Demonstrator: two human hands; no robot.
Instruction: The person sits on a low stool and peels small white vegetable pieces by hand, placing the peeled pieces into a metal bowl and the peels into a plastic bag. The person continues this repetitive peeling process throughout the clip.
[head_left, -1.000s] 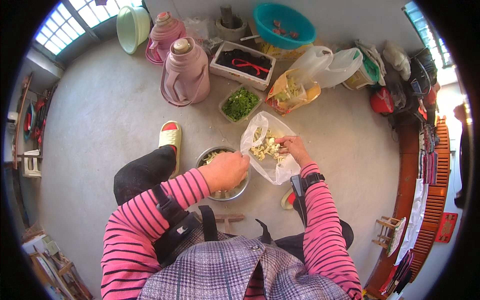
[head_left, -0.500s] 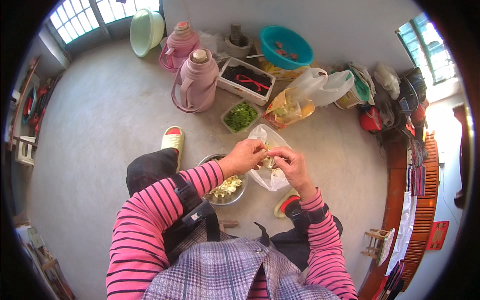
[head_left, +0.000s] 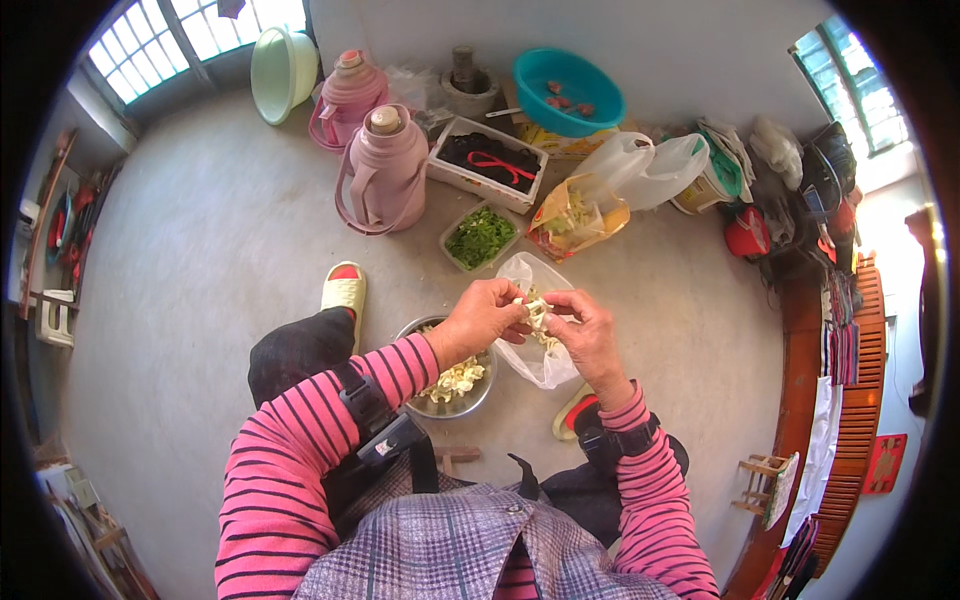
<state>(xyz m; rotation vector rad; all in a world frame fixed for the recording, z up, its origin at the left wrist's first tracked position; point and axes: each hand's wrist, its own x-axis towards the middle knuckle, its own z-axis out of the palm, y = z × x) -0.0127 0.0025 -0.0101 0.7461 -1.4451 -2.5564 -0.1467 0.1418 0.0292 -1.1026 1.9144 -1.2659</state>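
Between my fingers is a pale piece of cauliflower [head_left: 537, 315]. My left hand [head_left: 482, 318] pinches it from one side, and my right hand [head_left: 585, 328] grips it from the other. Right below them a white plastic bag [head_left: 548, 370] lies spread on the floor, with pale scraps in it partly hidden by my hands. A steel bowl [head_left: 487, 388] stands beneath my left wrist and forearm, which cover part of it. Inside the bowl are several cauliflower florets [head_left: 455, 380], cream to yellowish.
Beyond the bag sit a tub of chopped greens [head_left: 480, 237], an orange-printed bag [head_left: 578, 218], and a white foam box [head_left: 490, 165]. Two pink thermos flasks [head_left: 385, 175] stand left of the box. Behind is a teal basin [head_left: 570, 92]. A small wooden stool [head_left: 765, 488] is at right.
The cauliflower piece now shows more openly between my hands, whose fingers have shifted on it. The view has moved slightly.
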